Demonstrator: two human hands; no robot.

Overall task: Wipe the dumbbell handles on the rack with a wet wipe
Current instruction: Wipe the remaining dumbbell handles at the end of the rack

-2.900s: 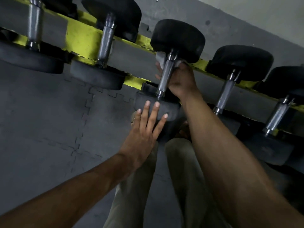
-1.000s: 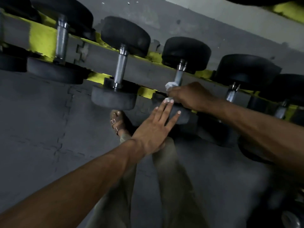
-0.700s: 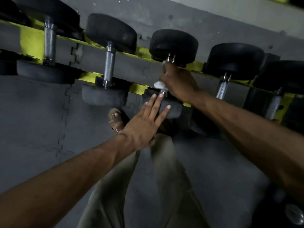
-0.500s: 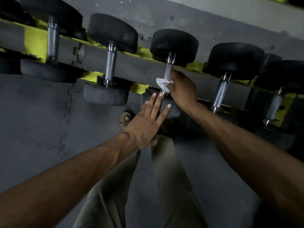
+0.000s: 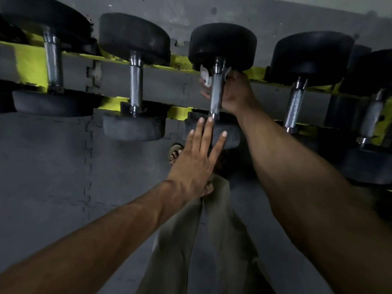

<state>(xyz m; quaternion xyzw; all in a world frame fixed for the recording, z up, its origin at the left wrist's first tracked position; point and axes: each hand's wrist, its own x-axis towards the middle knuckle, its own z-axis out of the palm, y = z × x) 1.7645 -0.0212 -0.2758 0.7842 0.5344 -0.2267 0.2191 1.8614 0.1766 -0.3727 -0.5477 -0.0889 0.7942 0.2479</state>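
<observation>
Two hands are sharing one dumbbell [image 5: 222, 43]: we are pressing our left hand [image 5: 197, 164], fingers straight, against its rubbery black near head [image 5: 231, 135], probably to stop it rolling on the yellow rack [image 5: 29, 64], while our right hand [image 5: 237, 96] is curling the crumpled white wet wipe [image 5: 205, 75] round the knurled steel handle [image 5: 216, 96].

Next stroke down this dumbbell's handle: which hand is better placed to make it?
Right. The right hand wraps the wet wipe round the top of the handle, just under the far head, so it could slide straight down. The left hand lies flat against the near head, holding no wipe.
</observation>
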